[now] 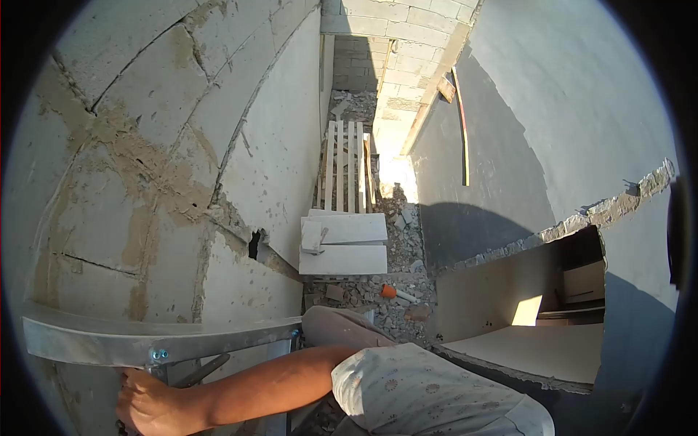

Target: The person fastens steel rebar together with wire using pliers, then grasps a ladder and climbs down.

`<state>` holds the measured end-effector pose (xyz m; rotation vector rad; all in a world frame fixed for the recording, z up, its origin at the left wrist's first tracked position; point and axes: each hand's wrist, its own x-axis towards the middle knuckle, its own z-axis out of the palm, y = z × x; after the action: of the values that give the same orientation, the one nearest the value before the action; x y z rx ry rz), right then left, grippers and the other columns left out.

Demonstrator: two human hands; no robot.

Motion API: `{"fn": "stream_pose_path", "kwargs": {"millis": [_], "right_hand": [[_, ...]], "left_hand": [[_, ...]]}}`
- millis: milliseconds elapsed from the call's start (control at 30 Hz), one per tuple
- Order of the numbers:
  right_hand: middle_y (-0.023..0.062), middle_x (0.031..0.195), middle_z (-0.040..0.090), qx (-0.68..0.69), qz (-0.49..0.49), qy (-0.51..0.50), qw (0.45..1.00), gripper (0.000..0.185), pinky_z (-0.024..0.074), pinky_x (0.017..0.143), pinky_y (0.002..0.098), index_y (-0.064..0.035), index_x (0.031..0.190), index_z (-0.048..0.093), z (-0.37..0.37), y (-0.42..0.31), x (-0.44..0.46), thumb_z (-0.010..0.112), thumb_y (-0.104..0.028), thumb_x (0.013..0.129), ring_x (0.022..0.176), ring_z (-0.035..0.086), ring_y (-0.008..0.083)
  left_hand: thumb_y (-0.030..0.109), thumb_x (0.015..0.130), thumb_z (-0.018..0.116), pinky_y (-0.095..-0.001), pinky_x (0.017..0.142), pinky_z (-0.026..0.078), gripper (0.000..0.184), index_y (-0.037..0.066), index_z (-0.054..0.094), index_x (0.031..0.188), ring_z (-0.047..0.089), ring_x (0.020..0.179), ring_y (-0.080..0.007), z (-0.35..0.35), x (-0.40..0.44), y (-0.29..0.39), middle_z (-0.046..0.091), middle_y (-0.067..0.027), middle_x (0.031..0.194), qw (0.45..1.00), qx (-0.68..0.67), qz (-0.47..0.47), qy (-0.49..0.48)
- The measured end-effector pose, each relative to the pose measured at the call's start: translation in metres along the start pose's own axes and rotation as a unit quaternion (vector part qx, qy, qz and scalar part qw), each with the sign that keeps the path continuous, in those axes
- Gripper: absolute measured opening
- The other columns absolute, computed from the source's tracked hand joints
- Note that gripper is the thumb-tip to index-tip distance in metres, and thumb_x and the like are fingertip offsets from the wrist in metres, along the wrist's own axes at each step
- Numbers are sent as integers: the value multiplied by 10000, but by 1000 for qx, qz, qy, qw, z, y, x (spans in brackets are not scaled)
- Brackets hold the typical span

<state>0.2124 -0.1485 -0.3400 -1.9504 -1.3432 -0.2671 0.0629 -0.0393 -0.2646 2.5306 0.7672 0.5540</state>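
Observation:
My left hand point(156, 407) is at the lower left, with its fingers curled around a part of a metal stand, just under its top. The stand's long silvery metal top point(160, 341) runs along the left wall and looks bent by the lens. Two bluish bolts point(160, 354) sit on its side, right above my hand. A dark bar point(203, 370) slants below the top, beside my wrist. My forearm crosses to a light patterned sleeve point(356, 385). My right hand is out of view.
White blocks point(345, 259) lie on a slatted wooden pallet point(342, 167). Rubble point(411, 254) covers the floor, with an orange object point(389, 291) on it. A rough-edged opening point(523, 305) cuts the grey right wall point(509, 131). A long narrow strip point(463, 127) leans there. The block wall point(138, 182) stands left.

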Motion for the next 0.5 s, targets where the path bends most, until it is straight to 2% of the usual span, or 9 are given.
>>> {"fn": "stream_pose_path", "kwargs": {"millis": [100,167,233,267,500], "right_hand": [[75,706,620,-7,4,124,992,226,373,794,350,-97,700,644,10,0,-9,681,-253,540,733,594,226],[85,705,632,37,-8,151,988,201,388,817,351,-99,667,645,22,5,-1,693,-235,527,723,608,241],[85,719,639,77,22,40,996,207,405,879,342,-82,690,652,-21,2,-7,697,-197,523,794,639,258],[125,746,659,99,24,22,995,210,436,913,351,-50,698,654,-24,5,-7,690,-162,525,863,655,307],[228,829,685,108,78,-26,991,242,483,934,398,12,761,678,-51,0,-7,665,-135,569,893,656,384]], "left_hand": [[340,1008,567,-339,710,532,439,-72,718,986,651,777,-244,2,-12,-6,705,-168,874,1000,-7,11,4],[339,1008,566,-339,711,532,439,-73,718,985,651,778,-244,-1,-18,-10,705,-168,875,999,-22,19,15],[339,1009,566,-339,712,533,440,-73,718,984,652,779,-245,-7,-21,-14,705,-169,875,999,-33,35,26],[338,1009,565,-339,713,533,440,-73,718,984,652,779,-245,-9,-23,-16,705,-169,875,998,-38,41,28],[337,1011,562,-340,717,535,441,-74,719,981,655,782,-247,-21,-33,-21,705,-171,876,994,-69,68,49]]}}
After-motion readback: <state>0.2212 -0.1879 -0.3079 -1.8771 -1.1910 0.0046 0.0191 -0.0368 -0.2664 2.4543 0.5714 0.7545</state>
